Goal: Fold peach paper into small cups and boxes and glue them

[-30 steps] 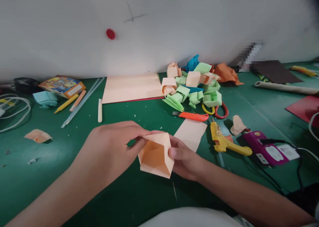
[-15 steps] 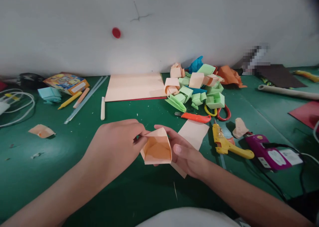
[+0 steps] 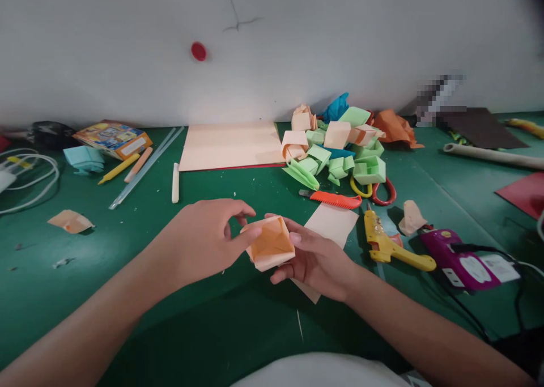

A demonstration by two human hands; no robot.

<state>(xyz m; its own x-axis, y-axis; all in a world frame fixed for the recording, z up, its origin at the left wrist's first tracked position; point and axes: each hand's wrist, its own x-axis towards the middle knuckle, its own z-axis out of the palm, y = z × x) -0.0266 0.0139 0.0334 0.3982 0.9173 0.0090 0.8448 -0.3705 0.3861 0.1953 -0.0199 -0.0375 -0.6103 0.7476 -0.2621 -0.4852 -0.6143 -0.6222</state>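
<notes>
The left hand (image 3: 206, 234) has loosened its pinch, fingers parted, thumb at the left rim of the open peach paper box (image 3: 272, 244). The right hand (image 3: 321, 259), curled round its right side, seemingly bears it above the green table (image 3: 212, 336).

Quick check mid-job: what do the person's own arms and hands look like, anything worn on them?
The left hand and right hand are ungloved. Both forearms are bare as far as they show, without sleeves, watch or bracelet. A pale, rounded patch at the bottom edge may be clothing.
</notes>
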